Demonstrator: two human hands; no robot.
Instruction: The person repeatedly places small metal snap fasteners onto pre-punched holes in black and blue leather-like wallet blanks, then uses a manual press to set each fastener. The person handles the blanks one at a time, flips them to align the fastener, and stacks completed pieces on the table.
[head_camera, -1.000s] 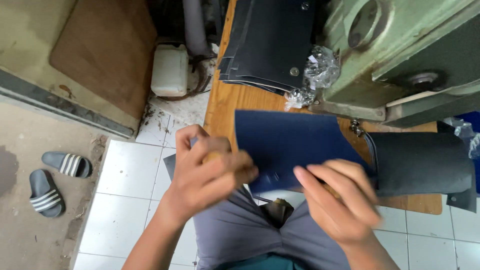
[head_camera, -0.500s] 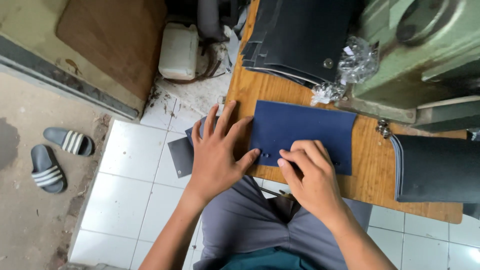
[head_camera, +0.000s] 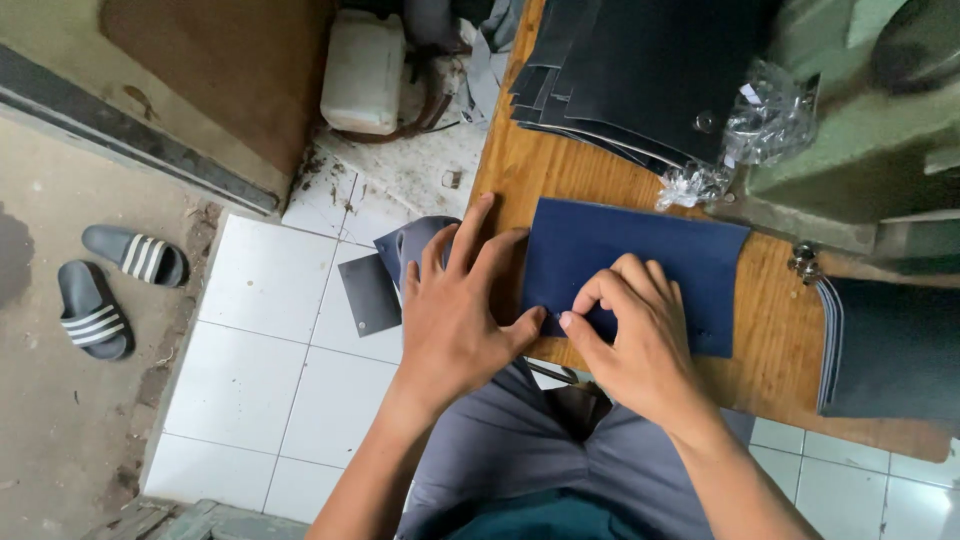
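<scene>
Left hand (head_camera: 455, 320): mine, flat and spread, pressing the navy sheet (head_camera: 640, 265) onto the desk (head_camera: 775, 340).
Right hand (head_camera: 635, 340): pinching the sheet's 6 o'clock edge.

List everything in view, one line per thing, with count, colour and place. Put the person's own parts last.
blue sheet: one, dark blue, flat on the wooden table under both hands
wooden table: one, brown, right half of the view
stack of dark sheets: one stack, near black, far end of the table
second stack of sheets: one, dark grey, table's right edge
clear plastic bags: a few, crumpled, beside the green machine
green machine: one, top right
white canister: one, on the floor, top centre
sandals: two, grey with white stripes, left floor
loose grey pieces: about two, on the white tiles left of the table
left hand: flat on the blue sheet's left edge
right hand: fingertips pinched on the blue sheet
</scene>
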